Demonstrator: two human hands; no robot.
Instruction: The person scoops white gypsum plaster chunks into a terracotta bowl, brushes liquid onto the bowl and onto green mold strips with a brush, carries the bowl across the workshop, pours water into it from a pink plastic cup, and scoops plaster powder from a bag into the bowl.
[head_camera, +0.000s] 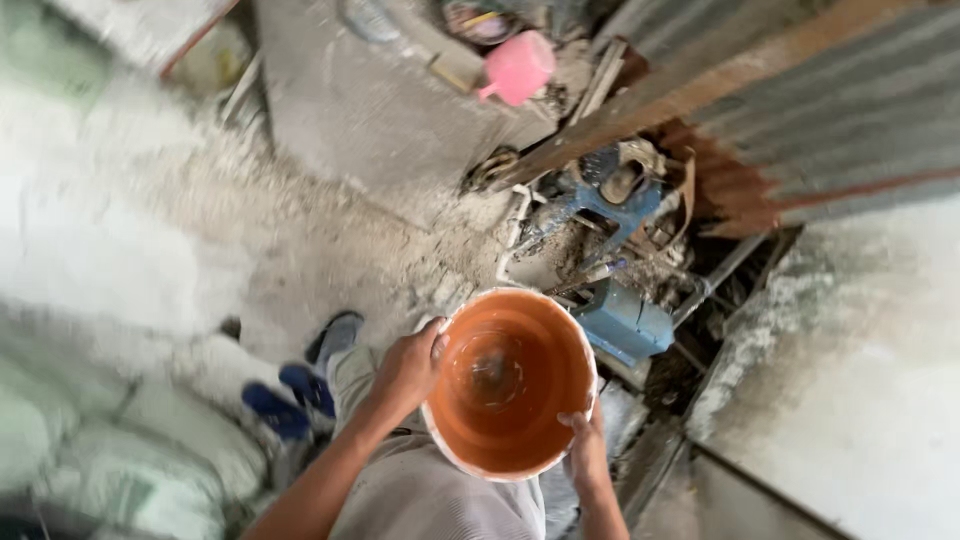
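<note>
A round orange plastic bucket (510, 385) with a whitened rim is gripped by both hands over a dusty concrete floor (330, 240).

The left hand (408, 368) is clenched over the rim at the left side and the right hand (585, 452) is clamped on the near right edge, so the bucket is held low in front of the body, in the near centre. A little liquid appears to be swirling at the bottom; the step is best done, it is judged, with the rim kept level and both grips kept opposed. Counted: one bucket, two hands, one pink plastic jug (517, 67) at the far centre, two blue shoes (300, 385) at the near left, one blue metal machine (622, 322) just right of the bucket.
</note>
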